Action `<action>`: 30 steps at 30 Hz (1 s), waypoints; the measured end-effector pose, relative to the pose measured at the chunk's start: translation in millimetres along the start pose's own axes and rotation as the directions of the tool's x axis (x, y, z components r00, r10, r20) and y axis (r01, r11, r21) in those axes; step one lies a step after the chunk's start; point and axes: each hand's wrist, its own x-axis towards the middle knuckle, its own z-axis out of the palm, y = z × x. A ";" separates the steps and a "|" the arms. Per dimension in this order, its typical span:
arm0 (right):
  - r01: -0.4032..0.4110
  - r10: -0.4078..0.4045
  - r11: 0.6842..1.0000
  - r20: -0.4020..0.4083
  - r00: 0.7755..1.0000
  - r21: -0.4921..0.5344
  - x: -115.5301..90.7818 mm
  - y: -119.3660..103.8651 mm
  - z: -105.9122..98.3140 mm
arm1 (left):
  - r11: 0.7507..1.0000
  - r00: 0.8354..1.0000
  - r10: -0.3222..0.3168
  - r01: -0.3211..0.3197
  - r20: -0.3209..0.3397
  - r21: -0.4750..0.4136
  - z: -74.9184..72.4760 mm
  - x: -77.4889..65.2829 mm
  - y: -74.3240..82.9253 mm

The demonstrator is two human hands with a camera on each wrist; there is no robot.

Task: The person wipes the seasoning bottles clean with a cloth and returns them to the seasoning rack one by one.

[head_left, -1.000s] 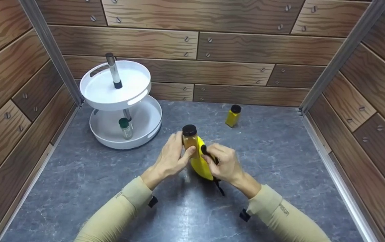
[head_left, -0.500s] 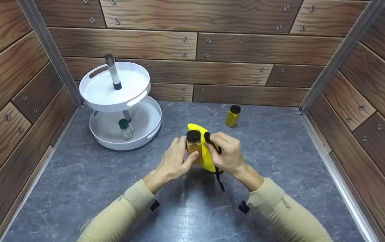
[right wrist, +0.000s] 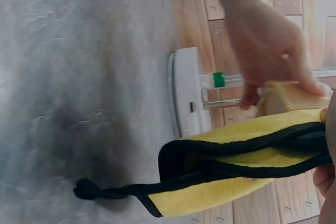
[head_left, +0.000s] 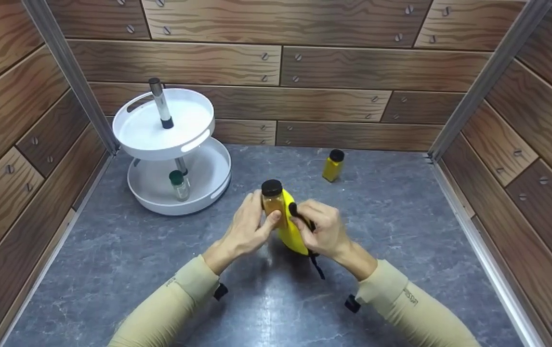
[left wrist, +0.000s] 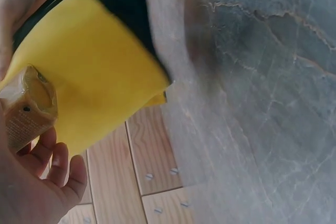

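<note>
My left hand (head_left: pixel 244 226) grips a spice jar (head_left: pixel 272 205) with a black lid and brownish contents, holding it upright above the table. Its square base and a printed label show in the left wrist view. A yellow cloth (head_left: pixel 293 236) with black edging lies against the jar's right side. My right hand (head_left: pixel 322 229) pinches this cloth, which is folded over, by its black edge. A black cord loop (right wrist: pixel 107 192) dangles from the cloth's corner. Part of the jar's side is hidden behind my left fingers and the cloth.
A white two-tier round tray (head_left: pixel 179 137) stands at the back left. On its lower tier is a small clear jar (head_left: pixel 181 190) with a green lid. A yellow-filled jar (head_left: pixel 333 168) with a black lid stands at the back right. Wood-patterned walls (head_left: pixel 334 67) enclose the table (head_left: pixel 401 231).
The jar and cloth dip slightly toward me and then come back up. Against the jar, the cloth slides away from me and back. Both hands keep their hold.
</note>
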 end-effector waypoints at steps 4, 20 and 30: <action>-0.019 0.019 1.000 0.045 0.999 0.011 -9.7 1.1 0.0 | 1.000 1.000 0.001 -0.001 -0.018 -0.011 -3.4 1.6 1.1; -0.054 0.054 0.999 -0.020 0.998 -0.008 18.3 0.1 -12.0 | 1.000 1.000 0.007 -0.007 0.028 0.016 7.0 -1.3 5.9; -0.038 0.038 0.999 -0.056 0.998 -0.008 23.3 1.9 -14.8 | 0.999 0.998 0.035 -0.035 0.042 -0.011 15.6 -6.0 6.3</action>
